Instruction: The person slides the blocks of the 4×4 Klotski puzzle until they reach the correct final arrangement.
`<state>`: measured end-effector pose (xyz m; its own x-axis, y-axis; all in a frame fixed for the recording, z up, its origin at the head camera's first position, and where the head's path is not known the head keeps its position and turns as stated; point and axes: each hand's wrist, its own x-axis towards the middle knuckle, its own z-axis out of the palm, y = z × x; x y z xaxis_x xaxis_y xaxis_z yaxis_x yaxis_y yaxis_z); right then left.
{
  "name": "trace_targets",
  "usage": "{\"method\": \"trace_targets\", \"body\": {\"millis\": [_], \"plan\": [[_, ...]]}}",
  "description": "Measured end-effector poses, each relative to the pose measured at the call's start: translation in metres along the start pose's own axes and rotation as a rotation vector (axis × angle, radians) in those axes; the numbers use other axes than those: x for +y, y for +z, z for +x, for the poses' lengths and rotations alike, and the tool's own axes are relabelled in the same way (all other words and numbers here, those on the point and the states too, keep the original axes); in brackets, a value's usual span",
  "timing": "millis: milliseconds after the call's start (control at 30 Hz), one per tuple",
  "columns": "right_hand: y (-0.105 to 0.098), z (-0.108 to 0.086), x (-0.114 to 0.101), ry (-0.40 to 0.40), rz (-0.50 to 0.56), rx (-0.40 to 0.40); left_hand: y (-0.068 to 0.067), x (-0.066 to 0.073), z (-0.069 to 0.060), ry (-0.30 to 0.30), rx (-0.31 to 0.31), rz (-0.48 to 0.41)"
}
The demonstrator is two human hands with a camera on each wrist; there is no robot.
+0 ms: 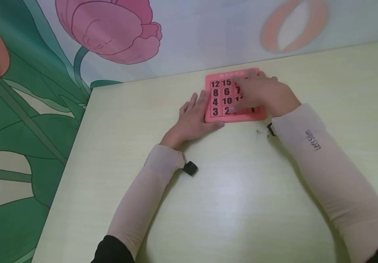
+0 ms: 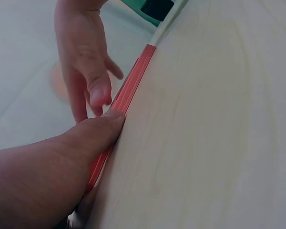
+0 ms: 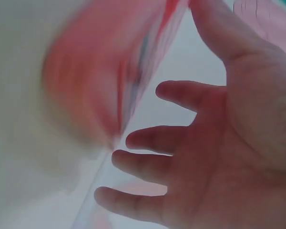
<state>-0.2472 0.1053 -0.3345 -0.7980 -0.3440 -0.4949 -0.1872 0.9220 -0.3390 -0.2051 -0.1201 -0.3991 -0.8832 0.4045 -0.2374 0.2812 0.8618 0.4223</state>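
My left hand (image 1: 190, 122), fingers straight and thumb spread, touches the near-left corner of the pink number sliding puzzle (image 1: 221, 96), flat beside the table's (image 1: 228, 190) far edge. My right hand (image 1: 266, 93) spreads loosely over the puzzle, gripping nothing.

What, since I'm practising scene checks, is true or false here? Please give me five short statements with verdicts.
1. The left hand touches the flat, pink rectangular board with black numbers. True.
2. The top-left number is 3. False: it is 12.
3. The right hand is over the board, hiding some of its numbers. True.
4. The board hangs on the flower-patterned wall. False: it lies on the pale wood-grain table.
5. Pale beige fabric sleeves cover both forearms. True.
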Motion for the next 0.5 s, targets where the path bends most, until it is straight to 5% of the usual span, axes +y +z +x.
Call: {"method": "trace_targets", "body": {"millis": [300, 500], "plan": [[-0.018, -0.019, 0.041, 0.106, 0.088, -0.128, 0.001, 0.001, 0.001, -0.008, 0.002, 0.003], [-0.013, -0.015, 0.034, 0.107, 0.082, -0.079, -0.001, 0.001, -0.001, -0.010, 0.003, 0.003]]}}
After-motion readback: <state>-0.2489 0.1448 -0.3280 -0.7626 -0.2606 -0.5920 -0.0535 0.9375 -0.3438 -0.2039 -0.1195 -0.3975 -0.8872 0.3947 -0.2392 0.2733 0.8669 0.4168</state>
